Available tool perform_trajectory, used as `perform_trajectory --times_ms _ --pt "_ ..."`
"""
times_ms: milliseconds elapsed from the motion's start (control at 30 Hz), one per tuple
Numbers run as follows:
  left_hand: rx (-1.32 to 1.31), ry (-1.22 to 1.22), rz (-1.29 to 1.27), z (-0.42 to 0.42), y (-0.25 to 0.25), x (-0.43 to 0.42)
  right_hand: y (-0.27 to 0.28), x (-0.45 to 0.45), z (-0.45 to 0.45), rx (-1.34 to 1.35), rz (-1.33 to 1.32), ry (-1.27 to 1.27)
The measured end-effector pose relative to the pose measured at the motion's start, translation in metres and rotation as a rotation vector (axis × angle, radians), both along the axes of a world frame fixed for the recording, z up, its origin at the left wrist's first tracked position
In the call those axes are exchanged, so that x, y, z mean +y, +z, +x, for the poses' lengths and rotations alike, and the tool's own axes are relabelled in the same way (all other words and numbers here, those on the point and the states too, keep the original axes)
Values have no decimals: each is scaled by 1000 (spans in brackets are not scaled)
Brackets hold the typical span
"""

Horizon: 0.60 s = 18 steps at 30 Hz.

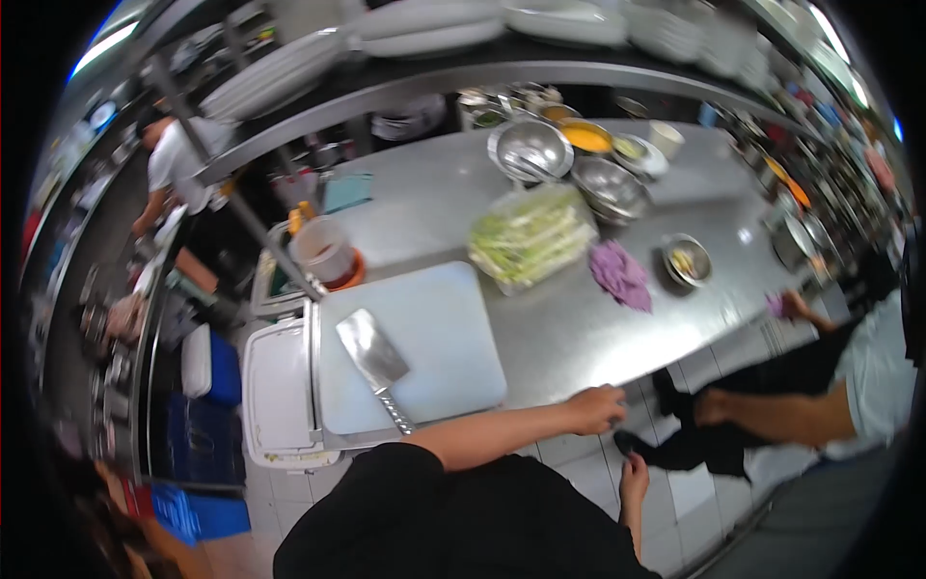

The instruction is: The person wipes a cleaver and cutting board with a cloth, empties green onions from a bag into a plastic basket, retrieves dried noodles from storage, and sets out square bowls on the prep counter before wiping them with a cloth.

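Cleaver (370, 349) is lying idle on left board (439, 333), no cutting showing; near right, we're holding left hand (595, 409), right hand (634, 475) curled, grips unclear.

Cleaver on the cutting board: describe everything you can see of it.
The cleaver lies flat on the pale cutting board, left of its middle. Its broad, roughly rectangular blade is shiny and looks like steel; the slim handle also looks metallic, with a textured surface. It lies aslant, blade away from the wearer, handle toward them. Nothing grips it; whether the handle's end touches the left forearm is unclear.
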<state>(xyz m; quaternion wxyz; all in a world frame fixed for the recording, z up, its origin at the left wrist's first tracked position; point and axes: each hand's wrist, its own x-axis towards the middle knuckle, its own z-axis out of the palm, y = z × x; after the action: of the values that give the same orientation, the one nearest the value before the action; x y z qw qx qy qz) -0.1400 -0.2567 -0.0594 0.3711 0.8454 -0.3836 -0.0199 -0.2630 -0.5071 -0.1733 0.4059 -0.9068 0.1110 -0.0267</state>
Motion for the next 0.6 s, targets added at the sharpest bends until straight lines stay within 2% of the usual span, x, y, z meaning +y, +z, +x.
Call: perform_trajectory --times_ms 67,133,200,233,367,433,500,533,567,600 --pt "-111 62 -41 23 41 5 -12 -3 9 8 60 9" --pt "-198 107 28 57 69 19 -7 4 24 10 62 75" --pt "-184 190 142 79 77 43 3 14 39 16 58 108" --pt "-108 268 325 82 78 55 11 23 47 9 44 139" --pt "5 427 288 77 73 121 19 38 93 -55 97 190" --pt "-103 673 -58 69 49 173 34 46 111 -111 179 181" --pt "-141 881 -149 41 51 242 49 52 134 -128 181 185" --pt "-255 1056 -131 20 40 280 52 50 148 -140 181 179" --pt "-252 1223 -183 -8 41 316 38 43 169 -255 114 217" --pt "-304 1408 -155 -34 32 354 48 44 182 -215 115 193"
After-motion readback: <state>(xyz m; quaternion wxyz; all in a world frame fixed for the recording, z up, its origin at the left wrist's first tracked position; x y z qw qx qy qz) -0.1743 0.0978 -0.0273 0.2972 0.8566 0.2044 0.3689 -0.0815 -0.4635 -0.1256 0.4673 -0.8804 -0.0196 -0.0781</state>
